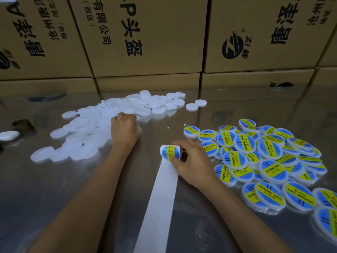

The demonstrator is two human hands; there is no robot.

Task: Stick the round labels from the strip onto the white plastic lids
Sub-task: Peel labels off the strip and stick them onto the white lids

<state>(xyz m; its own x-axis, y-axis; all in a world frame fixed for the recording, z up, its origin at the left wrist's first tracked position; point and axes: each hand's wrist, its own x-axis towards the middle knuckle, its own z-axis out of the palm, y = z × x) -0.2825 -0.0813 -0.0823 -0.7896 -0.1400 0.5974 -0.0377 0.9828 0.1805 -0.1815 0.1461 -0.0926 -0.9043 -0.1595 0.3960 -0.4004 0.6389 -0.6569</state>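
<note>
Left hand [125, 130] reaches into the plain white lids [87, 136] at centre left, fingers curled among them; right hand [191, 161] pinches the label strip [162, 189] at centre, beside labelled lids [264, 161].

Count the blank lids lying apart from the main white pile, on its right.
2: one blank lid and a second blank lid touching it, just right of the white pile. None looks hidden there.
</note>
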